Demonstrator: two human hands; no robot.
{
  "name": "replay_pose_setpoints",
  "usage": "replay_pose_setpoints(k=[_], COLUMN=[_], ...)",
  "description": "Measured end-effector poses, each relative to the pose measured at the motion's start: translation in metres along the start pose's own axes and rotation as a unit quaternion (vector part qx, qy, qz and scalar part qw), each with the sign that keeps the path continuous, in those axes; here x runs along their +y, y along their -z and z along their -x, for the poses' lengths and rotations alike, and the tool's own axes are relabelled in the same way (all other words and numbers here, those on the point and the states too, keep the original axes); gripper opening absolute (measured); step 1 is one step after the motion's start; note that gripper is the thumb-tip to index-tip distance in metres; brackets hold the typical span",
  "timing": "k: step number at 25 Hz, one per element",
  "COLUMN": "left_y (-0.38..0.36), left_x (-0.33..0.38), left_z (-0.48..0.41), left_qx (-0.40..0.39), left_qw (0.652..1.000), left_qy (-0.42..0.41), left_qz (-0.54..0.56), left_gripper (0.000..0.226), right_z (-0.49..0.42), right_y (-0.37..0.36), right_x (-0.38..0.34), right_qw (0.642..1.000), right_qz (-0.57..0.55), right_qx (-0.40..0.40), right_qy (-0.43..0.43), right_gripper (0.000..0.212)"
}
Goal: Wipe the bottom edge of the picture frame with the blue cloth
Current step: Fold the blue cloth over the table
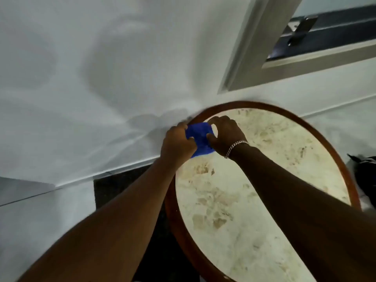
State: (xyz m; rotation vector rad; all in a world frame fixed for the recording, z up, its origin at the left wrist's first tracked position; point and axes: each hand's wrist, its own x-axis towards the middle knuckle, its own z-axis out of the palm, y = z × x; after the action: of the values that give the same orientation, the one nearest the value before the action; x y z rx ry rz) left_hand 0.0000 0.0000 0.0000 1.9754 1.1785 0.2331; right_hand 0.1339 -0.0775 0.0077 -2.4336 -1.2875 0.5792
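A blue cloth [200,138] is bunched between my two hands above the far left rim of a round table. My left hand [177,142] grips its left side, and my right hand [225,134], with a silver bracelet at the wrist, pinches its right side. The picture frame [254,60] hangs on the white wall at the upper right, grey-silver with a dark picture inside; its bottom edge runs well above and to the right of the cloth. Neither hand touches the frame.
The round table [264,180] has a mottled cream top and a reddish-brown wooden rim, standing against the white wall [81,78]. A dark floor strip [122,186] lies left of the table. A dark object [364,165] sits at the right edge.
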Motion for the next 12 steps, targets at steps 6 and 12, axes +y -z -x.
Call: replay_pose_setpoints(k=[6,12], left_y=[-0.053,-0.01], left_x=[-0.012,0.014], left_z=[-0.009,0.002], left_qx=[0.054,0.147], left_qw=[0.993,0.982], left_qy=[0.067,0.032], left_qz=[0.084,0.111], left_gripper=[0.043,0.048], right_z=[-0.015,-0.004], right_y=[-0.044,-0.003], right_x=[0.021,-0.012], right_qw=[0.996,0.979], right_qz=[-0.065,-0.183], right_qx=[-0.011,0.092], right_qy=[-0.062,-0.023], right_gripper=[0.05,0.043])
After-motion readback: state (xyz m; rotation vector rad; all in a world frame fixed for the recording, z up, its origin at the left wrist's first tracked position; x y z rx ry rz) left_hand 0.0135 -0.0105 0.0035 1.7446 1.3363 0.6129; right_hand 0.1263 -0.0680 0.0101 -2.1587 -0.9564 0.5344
